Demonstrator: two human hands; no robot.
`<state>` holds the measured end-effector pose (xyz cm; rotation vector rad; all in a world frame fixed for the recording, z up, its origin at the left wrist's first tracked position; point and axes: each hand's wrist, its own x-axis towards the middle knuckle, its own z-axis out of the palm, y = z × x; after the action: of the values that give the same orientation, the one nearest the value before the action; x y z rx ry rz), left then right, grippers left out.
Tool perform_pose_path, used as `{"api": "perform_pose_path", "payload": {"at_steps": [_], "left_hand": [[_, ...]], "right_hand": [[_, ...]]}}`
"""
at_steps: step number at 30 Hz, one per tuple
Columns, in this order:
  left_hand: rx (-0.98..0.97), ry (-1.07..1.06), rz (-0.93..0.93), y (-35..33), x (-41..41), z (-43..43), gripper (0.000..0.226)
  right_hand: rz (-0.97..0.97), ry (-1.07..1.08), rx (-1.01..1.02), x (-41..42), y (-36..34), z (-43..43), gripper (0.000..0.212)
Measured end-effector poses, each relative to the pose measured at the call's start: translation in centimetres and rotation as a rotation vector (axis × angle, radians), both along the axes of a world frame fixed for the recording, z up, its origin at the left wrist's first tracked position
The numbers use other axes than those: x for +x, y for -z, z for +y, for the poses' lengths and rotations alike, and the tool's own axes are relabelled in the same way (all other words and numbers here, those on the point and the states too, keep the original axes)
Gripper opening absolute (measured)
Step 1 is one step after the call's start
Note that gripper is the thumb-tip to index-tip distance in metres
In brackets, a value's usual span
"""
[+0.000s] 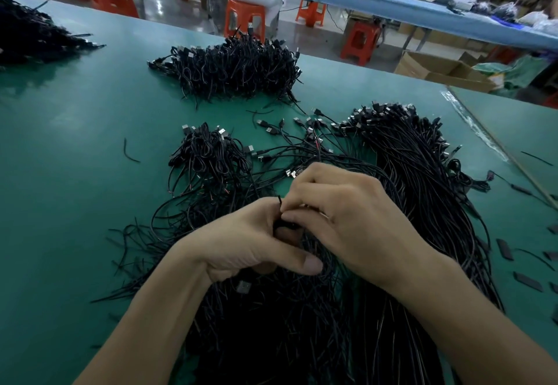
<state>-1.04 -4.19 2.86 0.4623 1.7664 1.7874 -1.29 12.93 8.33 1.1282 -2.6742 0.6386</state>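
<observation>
Any marking on the metal-tipped plugs is too small to read. Both hands meet above the green tabletop, just over a mass of loose cables. The left hand curls its fingers round a black cable, and the right hand pinches the same cable from the other side, knuckles up. Most of that cable is buried between palms and fingers (whether it is folded or coiled cannot be told), so its long axis stays unclear; only a short free end shows, standing nearly upright, pointing away from the person. A single plug peeks out under the left wrist. The sheaf of long cables runs beneath the right forearm and is cut off by the lower edge.
</observation>
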Motion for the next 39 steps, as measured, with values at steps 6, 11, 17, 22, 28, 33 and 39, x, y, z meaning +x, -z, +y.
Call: {"api": "perform_pose_path", "payload": {"at_steps": [6, 11, 17, 22, 28, 33, 39], "left_hand": [[-0.086, -0.055, 0.029, 0.6, 0.2, 0.2, 0.019], [-0.065, -0.05, 0.03, 0.1, 0.3, 0.3, 0.027], [0.022, -0.114, -0.05, -0.2, 0.3, 0.7, 0.031], [0.246, -0.199, -0.235, -0.3, 0.2, 1.1, 0.028], [0.47, -0.316, -0.336, -0.6, 0.2, 1.9, 0.014], [0.487, -0.458, -0.168, -0.4, -0.1, 2.3, 0.035], [0.139, -0.611, 0.439, -0.2, -0.2, 1.9, 0.023]], "right_hand": [[0.16, -0.165, 0.227, 0.5, 0.1, 0.1, 0.014], [0.188, -0.186, 0.279, 0.6, 0.0, 0.1, 0.016], [0.094, -0.08, 0.237, 0.3, 0.3, -0.2, 0.021], [0.073, -0.026, 0.138, 0.0, 0.7, 0.0, 0.026], [0.202, 0.075, -0.02, 0.0, 1.3, 0.0, 0.019], [0.08, 0.237, -0.379, 0.3, 2.0, -0.6, 0.028], [-0.253, 0.36, -0.797, 0.1, 2.2, -1.1, 0.03]]}}
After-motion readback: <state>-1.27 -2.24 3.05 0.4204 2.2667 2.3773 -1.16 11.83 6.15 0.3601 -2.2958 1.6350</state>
